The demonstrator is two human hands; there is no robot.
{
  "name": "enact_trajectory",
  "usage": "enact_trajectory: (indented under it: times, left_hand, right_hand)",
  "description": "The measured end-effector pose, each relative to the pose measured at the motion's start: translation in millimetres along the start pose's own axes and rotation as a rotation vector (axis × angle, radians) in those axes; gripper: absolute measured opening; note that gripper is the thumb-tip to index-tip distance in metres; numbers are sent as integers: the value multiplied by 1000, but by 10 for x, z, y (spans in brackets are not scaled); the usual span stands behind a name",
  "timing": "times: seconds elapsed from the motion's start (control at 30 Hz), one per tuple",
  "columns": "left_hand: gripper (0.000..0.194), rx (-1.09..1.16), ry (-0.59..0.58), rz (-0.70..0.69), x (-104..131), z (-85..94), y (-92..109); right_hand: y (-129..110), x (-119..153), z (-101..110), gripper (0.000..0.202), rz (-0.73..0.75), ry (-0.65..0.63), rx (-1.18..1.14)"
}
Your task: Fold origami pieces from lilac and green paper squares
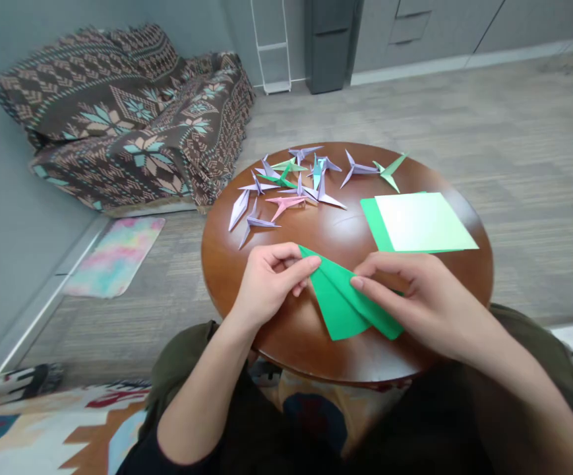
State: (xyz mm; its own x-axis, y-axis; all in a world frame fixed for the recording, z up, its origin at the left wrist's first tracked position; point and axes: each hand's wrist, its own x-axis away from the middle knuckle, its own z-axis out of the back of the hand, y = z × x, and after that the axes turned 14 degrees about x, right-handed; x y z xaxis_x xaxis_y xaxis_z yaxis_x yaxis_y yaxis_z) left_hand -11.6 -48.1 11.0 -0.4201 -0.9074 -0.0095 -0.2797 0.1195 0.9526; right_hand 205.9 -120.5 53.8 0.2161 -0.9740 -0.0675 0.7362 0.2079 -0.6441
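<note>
The sheet point(341, 298) between the hands is matt green paper, smooth but for its creases. The cranes point(286, 203) are crisp folded paper — matt too. The stack point(423, 221) is smooth paper, its pale top catching a soft sheen. The table point(289, 343) looks like varnished brown wood — glossy, with bright reflections. The sofa point(132, 125) wears patterned woven cloth, rough-looking; the mat point(118, 256) seems soft and matt.
</note>
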Motion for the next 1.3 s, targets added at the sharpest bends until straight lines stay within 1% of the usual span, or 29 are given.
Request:
enact_trajectory:
  times: [0.1, 0.23, 0.33, 0.43, 0.53, 0.67, 0.77, 0.93, 0.97, 1.0, 1.07, 1.13, 1.17, 1.23, 1.3]
  left_hand:
    - [32, 1, -3, -7, -3, -1, 2]
    - [27, 20, -34, -16, 4, -17, 10]
    - [24, 32, -66, -17, 17, -49, 21]
    - [24, 28, -71, -4, 25, -73, 21]
    - [22, 58, -40, -34, 14, -63, 2]
    - [12, 116, 13, -114, -7, -46, -33]
    - [9, 142, 37, -136, -28, -53, -34]
    - [12, 287, 182, -169, -97, 13, 49]
    - [13, 293, 176, -162, -103, 30, 66]
    - [16, 285, 145, -152, -103, 38, 77]
    - [17, 206, -8, -67, -80, 21, 79]
    - [18, 97, -189, 63, -38, -38, 55]
    - [19, 67, -243, 116, -17, -74, 37]
    - [17, 76, -253, 153, 18, -137, -3]
    - [19, 108, -210, 139, 35, -169, -35]
  right_hand:
    - [-2, 9, 10, 24, 4, -8, -2]
    - [-4, 8, 13, 24, -2, -21, 3]
    - [-9, -8, -3, 22, -1, 0, 14]
    - [-16, -22, -20, 22, 39, 20, 29]
    - [-24, -27, -27, 23, 66, 24, 42]
    - [-30, -29, -30, 23, 74, 17, 57]
    - [-30, -31, -27, 24, 79, 13, 63]
    - [-18, -26, -14, 26, 70, -13, 55]
    - [-14, -26, -13, 26, 61, -17, 42]
    - [-9, -27, -15, 25, 50, -20, 24]
    - [0, -31, -23, 25, 26, -27, -8]
    - [6, -35, -34, 25, 0, -40, -35]
    - [8, -36, -40, 25, -16, -46, -47]
    - [11, -36, -49, 26, -53, -53, -78]
    - [13, -32, -52, 27, -87, -56, -123]
